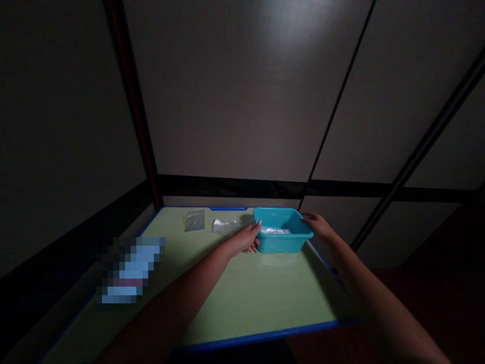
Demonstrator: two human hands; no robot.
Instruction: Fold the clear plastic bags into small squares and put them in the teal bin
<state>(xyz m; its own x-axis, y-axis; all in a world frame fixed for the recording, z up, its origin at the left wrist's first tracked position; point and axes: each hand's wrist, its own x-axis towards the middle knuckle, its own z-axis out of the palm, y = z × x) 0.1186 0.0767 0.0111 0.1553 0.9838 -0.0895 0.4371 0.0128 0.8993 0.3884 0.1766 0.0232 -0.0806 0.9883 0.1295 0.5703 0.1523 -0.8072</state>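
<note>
A turquoise plastic basket (pixel 282 243) stands at the far right part of the table, with a shiny clear plastic packet (pixel 276 231) inside it. My left hand (pixel 248 237) grips the basket's left side, thumb over the rim and fingers against the outer wall. On the opposite side, my right hand (pixel 317 224) holds the right rim, its fingers partly hidden behind the edge. Just left of my left hand lies a second crinkled clear packet (pixel 224 226). Farther left is a flat greyish plastic bag (pixel 194 221).
The light green table (pixel 242 303) has a blue edge (pixel 273 335) and stands against dark wall panels (pixel 235 101). A blurred-out bluish rectangular thing (pixel 138 265) lies at the table's left. The floor to the right is dark.
</note>
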